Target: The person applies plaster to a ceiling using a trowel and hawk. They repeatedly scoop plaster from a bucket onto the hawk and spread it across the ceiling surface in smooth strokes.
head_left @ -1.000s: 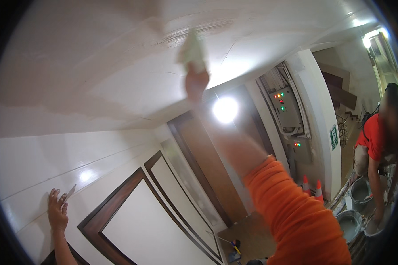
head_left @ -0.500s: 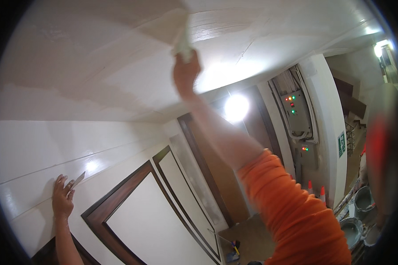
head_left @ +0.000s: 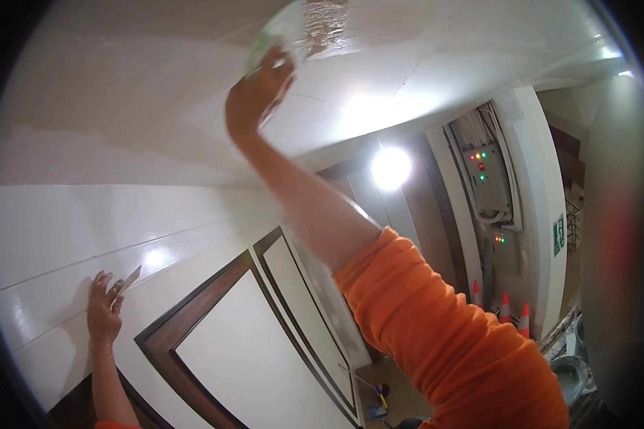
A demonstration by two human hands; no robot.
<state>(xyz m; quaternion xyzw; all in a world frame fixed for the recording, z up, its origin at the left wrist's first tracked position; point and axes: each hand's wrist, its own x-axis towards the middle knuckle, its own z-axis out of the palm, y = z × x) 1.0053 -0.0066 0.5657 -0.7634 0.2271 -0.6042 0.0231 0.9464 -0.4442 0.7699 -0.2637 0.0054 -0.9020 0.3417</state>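
Note:
High up, my right hand (head_left: 261, 93) grips a pale green-white flat spreader (head_left: 279, 28) against the white ceiling (head_left: 157, 93), beside a rough, wet streak of compound (head_left: 325, 28); its orange-sleeved arm crosses the middle of the view. My left hand (head_left: 106, 307), at lower left, rests against the glossy white wall (head_left: 57, 229) with a thin scraper blade (head_left: 132, 277) held between its fingers, pointing up and right.
Below are dark-framed panels (head_left: 240, 329). A bright lamp (head_left: 391, 168) hangs before a doorway. Electrical boxes (head_left: 488, 175), orange cones (head_left: 505, 307) and a smeared bucket (head_left: 567, 379) are at right. A blurred co-worker in red (head_left: 622, 236) fills the right edge.
My right hand and spreader have moved left and higher along the ceiling, the orange arm following. The rough streak shows beside the spreader. The co-worker at right has become a large blur.

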